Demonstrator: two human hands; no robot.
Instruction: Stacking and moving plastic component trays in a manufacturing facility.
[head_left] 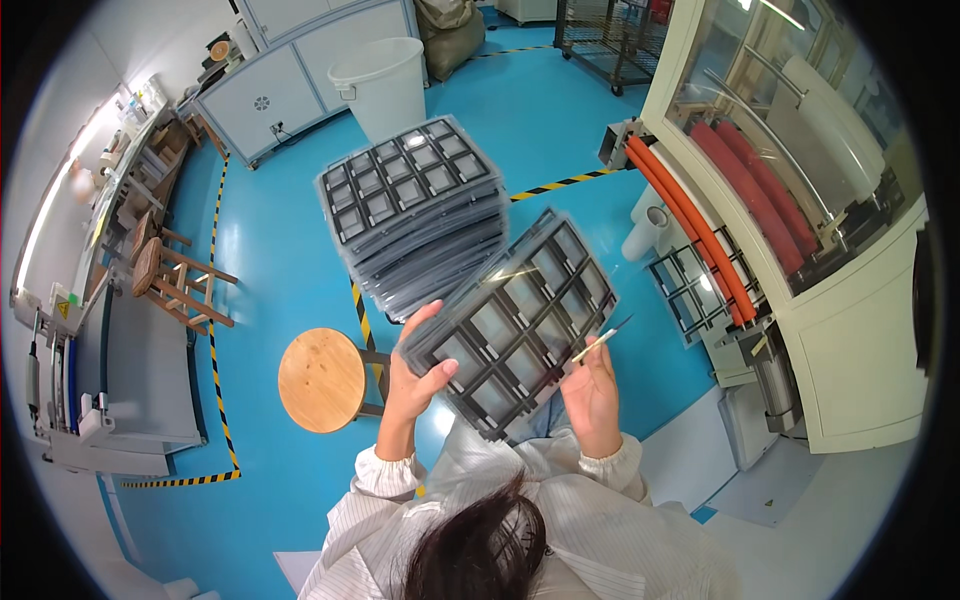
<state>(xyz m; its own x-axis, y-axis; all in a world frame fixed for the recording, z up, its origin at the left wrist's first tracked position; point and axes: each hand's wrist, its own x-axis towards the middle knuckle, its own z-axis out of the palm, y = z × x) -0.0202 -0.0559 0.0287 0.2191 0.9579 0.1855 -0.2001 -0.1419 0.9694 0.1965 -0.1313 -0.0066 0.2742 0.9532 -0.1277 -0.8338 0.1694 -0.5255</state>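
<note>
A dark tray (520, 325) with a grid of square pockets is held up in front of the person, tilted, with its long side running from lower left to upper right. The left hand (415, 375) grips its lower left edge: the thumb lies across the top face near the corner and the other fingers (420, 318) curl up behind the rim, closed on the tray. The right hand (592, 392) sits at the tray's lower right edge, its fingers pinched shut on a thin pair of tweezers (600, 340) whose tip points up and to the right over the tray's rim. Whether that hand also bears on the tray from below I cannot tell.

Just behind the tray, up and to the left, stands a tall, fanned stack of trays (415, 205) of the same kind, its lower edge touching or overlapping the held one. What the stack rests on is hidden.

Below the left hand a round wooden stool (322, 380) stands on the blue floor (270, 250), beside a yellow and black striped line. Further back is a white bin (380, 85) against grey cabinets. To the right is a cream machine (800, 250) with orange hoses (690, 225) and a clear cover, more empty trays lying at its foot. Along the left wall runs a long table (130, 170) with wooden stools beside it.
</note>
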